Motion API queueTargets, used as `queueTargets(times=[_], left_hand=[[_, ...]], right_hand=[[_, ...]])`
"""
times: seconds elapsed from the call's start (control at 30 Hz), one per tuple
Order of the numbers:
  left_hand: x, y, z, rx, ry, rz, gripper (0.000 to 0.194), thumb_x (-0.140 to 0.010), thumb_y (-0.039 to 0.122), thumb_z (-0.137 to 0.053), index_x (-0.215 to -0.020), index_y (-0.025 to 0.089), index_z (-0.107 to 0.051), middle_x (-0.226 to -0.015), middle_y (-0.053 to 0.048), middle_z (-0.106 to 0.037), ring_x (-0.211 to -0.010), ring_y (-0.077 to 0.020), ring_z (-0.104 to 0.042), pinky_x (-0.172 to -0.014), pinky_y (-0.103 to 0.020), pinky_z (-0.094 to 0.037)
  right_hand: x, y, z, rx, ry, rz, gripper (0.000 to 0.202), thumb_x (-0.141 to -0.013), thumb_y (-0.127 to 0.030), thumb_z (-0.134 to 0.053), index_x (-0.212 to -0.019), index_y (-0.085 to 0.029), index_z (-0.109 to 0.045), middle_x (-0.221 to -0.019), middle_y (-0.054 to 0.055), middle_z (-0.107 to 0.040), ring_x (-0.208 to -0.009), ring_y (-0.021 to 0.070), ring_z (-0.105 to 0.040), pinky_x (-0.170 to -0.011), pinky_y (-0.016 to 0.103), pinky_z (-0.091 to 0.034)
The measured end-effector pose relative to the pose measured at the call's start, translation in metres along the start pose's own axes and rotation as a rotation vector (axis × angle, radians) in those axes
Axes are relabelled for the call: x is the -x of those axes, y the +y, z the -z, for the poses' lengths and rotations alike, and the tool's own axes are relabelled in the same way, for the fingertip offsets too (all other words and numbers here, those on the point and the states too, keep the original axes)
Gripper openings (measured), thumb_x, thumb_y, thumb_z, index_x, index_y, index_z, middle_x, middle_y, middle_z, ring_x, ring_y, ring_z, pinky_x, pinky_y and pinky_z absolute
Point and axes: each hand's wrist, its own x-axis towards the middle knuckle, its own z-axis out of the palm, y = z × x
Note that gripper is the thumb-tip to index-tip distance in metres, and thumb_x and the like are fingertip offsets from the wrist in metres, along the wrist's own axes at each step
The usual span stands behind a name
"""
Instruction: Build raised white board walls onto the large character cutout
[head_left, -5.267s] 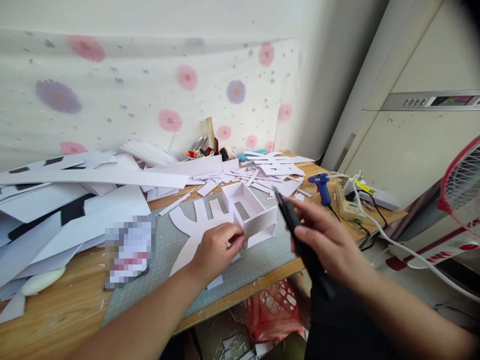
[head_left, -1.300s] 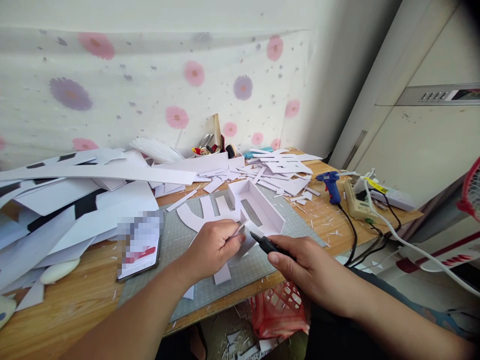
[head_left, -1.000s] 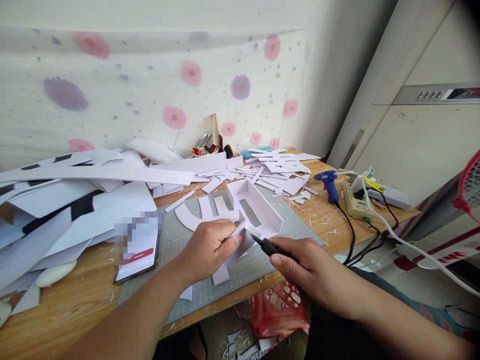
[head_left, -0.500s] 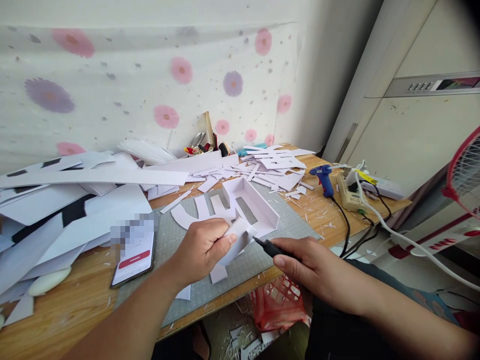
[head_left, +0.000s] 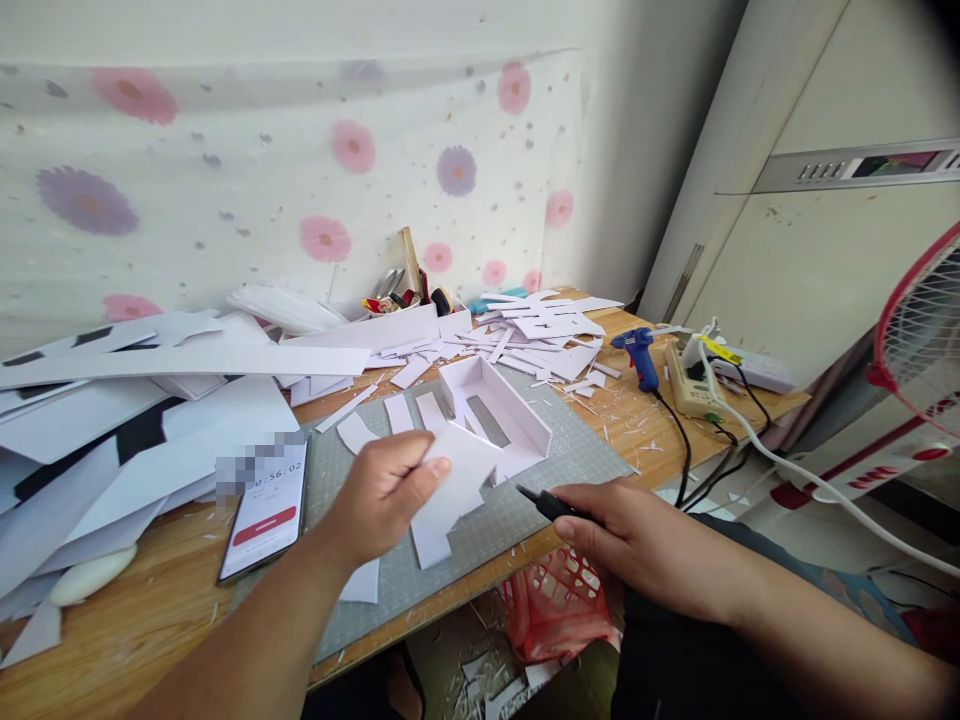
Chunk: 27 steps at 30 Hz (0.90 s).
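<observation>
Hands above the cutting mat, white piece and black cutter in grasp.
Over its near side, the left hand pinches the white piece, hiding part of the walled shape behind; the right hand clasps the black cutter, its handle mostly covered. Left of the mat, a partly pixelated phone reads "56:02"; right, a blue glue gun; beyond, heaped scraps.

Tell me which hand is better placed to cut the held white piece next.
Right, most likely. The right hand holds the black knife, its tip pointing toward the white piece, just short of it. The left hand pinches that piece, so it seems better placed to steady it.
</observation>
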Motion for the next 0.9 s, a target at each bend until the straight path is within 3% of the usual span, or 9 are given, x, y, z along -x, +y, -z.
queueTargets(times=[0.1,0.23,0.37,0.47,0.6,0.7,0.9], left_hand=[[0.0,-0.004,0.01,0.124,0.01,0.1,0.032,-0.088,0.034,-0.043,-0.061,0.018,-0.041,-0.057,0.004,-0.038,-0.053,-0.0096,-0.037,-0.049,-0.023,-0.031],[-0.003,-0.007,0.005,0.278,-0.215,0.226,0.037,-0.086,0.041,-0.045,-0.058,0.018,-0.039,-0.055,0.004,-0.033,-0.051,-0.0088,-0.034,-0.046,-0.022,-0.028],[-0.005,-0.006,-0.012,0.393,-0.401,0.275,0.038,-0.083,0.045,-0.047,-0.058,0.017,-0.04,-0.056,0.004,-0.032,-0.052,-0.0083,-0.031,-0.046,-0.022,-0.026],[-0.004,-0.005,-0.021,0.442,-0.508,0.279,0.038,-0.083,0.047,-0.048,-0.061,0.016,-0.045,-0.059,0.003,-0.036,-0.055,-0.0091,-0.033,-0.049,-0.022,-0.028],[-0.002,-0.005,-0.024,0.494,-0.609,0.286,0.039,-0.083,0.049,-0.048,-0.066,0.014,-0.05,-0.06,0.003,-0.039,-0.055,-0.0088,-0.034,-0.049,-0.021,-0.027],[-0.001,-0.006,-0.024,0.539,-0.631,0.296,0.04,-0.081,0.051,-0.05,-0.067,0.014,-0.051,-0.059,0.003,-0.039,-0.053,-0.0081,-0.034,-0.046,-0.02,-0.026],[0.001,-0.006,-0.022,0.682,-0.645,0.345,0.04,-0.077,0.052,-0.057,-0.071,0.013,-0.054,-0.06,0.003,-0.044,-0.051,-0.0074,-0.037,-0.046,-0.019,-0.029]], right_hand=[[0.002,0.005,0.003,-0.066,-0.026,-0.03,0.027,-0.086,-0.041,-0.052,-0.083,-0.019,-0.067,-0.067,0.001,-0.061,-0.062,0.014,-0.052,-0.059,0.024,-0.042],[0.001,0.011,0.004,-0.419,0.011,-0.081,0.033,-0.088,-0.044,-0.05,-0.101,-0.016,-0.063,-0.06,-0.003,-0.051,-0.054,0.0106,-0.046,-0.051,0.022,-0.039],[-0.011,0.009,-0.004,-0.793,0.14,-0.062,0.039,-0.087,-0.046,-0.051,-0.114,-0.018,-0.055,-0.07,-0.002,-0.052,-0.054,0.0086,-0.048,-0.049,0.021,-0.039],[-0.023,0.002,-0.013,-0.812,0.133,-0.034,0.041,-0.079,-0.046,-0.063,-0.108,-0.018,-0.055,-0.066,-0.005,-0.049,-0.049,0.0061,-0.043,-0.044,0.018,-0.035],[-0.035,-0.005,-0.021,-0.777,0.043,-0.081,0.033,-0.07,-0.042,-0.073,-0.082,-0.016,-0.056,-0.05,-0.008,-0.046,-0.042,0.0052,-0.039,-0.041,0.017,-0.03],[-0.038,-0.005,-0.026,-0.852,-0.014,-0.108,0.031,-0.07,-0.041,-0.073,-0.074,-0.016,-0.056,-0.045,-0.007,-0.047,-0.04,0.006,-0.041,-0.04,0.018,-0.029],[-0.041,-0.008,-0.029,-1.025,-0.015,-0.135,0.027,-0.065,-0.032,-0.077,-0.071,-0.014,-0.058,-0.055,-0.005,-0.052,-0.049,0.0066,-0.046,-0.049,0.02,-0.036]])
